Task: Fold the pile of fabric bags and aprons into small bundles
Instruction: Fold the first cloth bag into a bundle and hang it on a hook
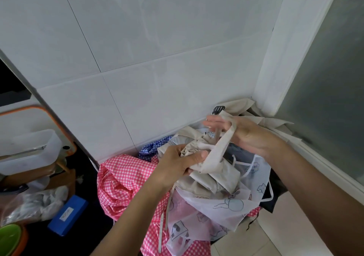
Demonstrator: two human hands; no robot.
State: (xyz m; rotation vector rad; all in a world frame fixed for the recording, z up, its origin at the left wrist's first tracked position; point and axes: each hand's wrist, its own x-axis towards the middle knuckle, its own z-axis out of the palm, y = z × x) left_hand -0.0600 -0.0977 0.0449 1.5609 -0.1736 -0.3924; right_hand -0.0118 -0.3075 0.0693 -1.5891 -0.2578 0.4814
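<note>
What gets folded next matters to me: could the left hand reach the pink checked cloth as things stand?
Probably yes, once freed. The left hand grips the beige bundle, so it is busy, but the pink checked cloth lies uncovered just below and beside it, with nothing between them.

Mid-frame, the left grip [183, 164] curls round a crumpled beige fabric bag [215, 174], thumb pressed on top. The bag's strap [221, 147] loops up over the right grip [241, 132], whose blurred fingers point straight toward the left of the frame. Beneath lies a pile: pink checked fabric [122, 179] at lower centre, blue checked fabric [150, 148] behind it, and a sheer white printed piece [222, 209] to the right. A white tiled wall [157, 58] fills the upper frame. A blue box [68, 214] sits lower left.
</note>
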